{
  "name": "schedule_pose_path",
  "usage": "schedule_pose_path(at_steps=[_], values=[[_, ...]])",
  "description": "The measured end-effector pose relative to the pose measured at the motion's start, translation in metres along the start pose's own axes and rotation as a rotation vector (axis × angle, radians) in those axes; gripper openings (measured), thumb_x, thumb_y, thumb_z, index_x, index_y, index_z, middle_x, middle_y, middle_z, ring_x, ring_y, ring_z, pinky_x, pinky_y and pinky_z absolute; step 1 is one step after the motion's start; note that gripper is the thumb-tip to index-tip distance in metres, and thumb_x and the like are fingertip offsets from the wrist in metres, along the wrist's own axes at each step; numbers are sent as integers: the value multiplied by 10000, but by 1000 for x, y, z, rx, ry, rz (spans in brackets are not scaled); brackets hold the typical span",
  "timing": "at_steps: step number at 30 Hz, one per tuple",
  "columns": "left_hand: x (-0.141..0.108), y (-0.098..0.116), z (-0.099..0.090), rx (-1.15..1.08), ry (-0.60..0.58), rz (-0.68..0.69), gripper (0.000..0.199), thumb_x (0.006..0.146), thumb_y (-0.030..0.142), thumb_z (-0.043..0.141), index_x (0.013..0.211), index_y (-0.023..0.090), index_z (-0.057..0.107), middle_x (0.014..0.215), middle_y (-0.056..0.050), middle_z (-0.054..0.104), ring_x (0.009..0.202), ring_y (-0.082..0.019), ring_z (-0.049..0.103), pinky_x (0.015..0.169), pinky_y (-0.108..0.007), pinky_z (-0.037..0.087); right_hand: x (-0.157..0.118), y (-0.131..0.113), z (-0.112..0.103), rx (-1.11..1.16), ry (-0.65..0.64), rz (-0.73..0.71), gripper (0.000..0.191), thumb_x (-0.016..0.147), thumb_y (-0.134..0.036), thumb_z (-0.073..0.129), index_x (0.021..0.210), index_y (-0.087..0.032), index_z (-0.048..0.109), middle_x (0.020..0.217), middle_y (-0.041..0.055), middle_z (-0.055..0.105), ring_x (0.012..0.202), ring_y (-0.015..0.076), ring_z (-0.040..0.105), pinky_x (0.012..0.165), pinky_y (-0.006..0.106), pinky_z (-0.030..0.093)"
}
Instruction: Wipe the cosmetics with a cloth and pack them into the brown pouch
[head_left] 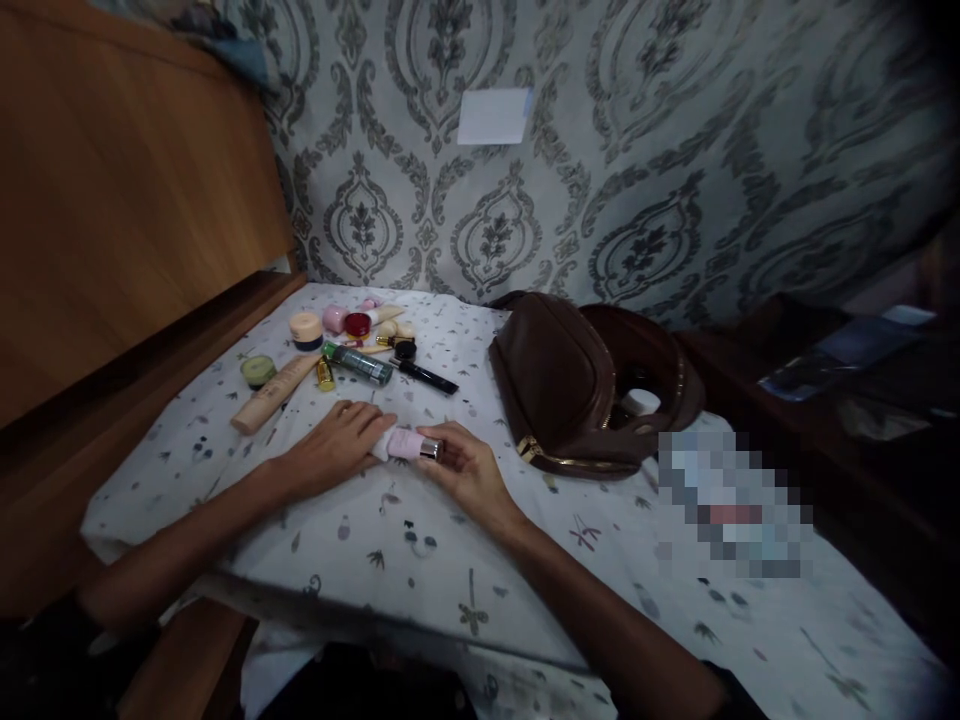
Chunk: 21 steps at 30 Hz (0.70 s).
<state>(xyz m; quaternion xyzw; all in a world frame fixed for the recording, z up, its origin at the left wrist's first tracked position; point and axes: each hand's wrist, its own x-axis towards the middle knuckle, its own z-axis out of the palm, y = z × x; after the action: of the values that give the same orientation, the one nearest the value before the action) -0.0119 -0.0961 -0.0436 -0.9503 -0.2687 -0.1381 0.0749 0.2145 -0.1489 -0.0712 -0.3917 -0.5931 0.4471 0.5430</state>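
Note:
A small pale-pink cosmetic bottle (406, 444) with a shiny silver cap lies sideways between my hands, just above the patterned cloth. My right hand (474, 478) is closed around its capped end, thumb and fingers by the silver part. At the other end, my left hand (339, 442) presses a white cloth or tissue (382, 446) against the bottle, palm down; its fingertips are partly hidden. Beyond the left hand lie a beige tube (274, 396), a green bottle (358, 363), a small gold-coloured container (324, 376) and a black tube (426, 377).
Several jars, including a peach-coloured jar (306, 330), a green jar (259, 372) and a red-lidded jar (358, 325), stand at the back left. An unzipped brown bag (551, 375) holds a white-lidded item (641, 402). A blurred-out item (735, 512) lies right. A wooden cabinet (135, 200) borders the left.

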Motion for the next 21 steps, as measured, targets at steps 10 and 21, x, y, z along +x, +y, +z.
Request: schedule_pose_path(at_steps=[10,21], values=[[6,-5,-16,-292,-141,-129,324,913,419,592,1152,204,553,1085,-68,635,1001,-241,611,844,-322,467,1,-4,-3,-37,-55,-87,316,769,-408,772,1031,-234,740,970,48,610,878,171,623,778,307,535],[15,-4,-18,-448,-133,-149,333,877,350,556,1197,261,585,1150,-33,697,978,-207,675,820,-244,518,1,-27,-20,141,85,9,415,640,-424,838,968,-196,726,749,-19,614,669,111,547,647,245,447]])
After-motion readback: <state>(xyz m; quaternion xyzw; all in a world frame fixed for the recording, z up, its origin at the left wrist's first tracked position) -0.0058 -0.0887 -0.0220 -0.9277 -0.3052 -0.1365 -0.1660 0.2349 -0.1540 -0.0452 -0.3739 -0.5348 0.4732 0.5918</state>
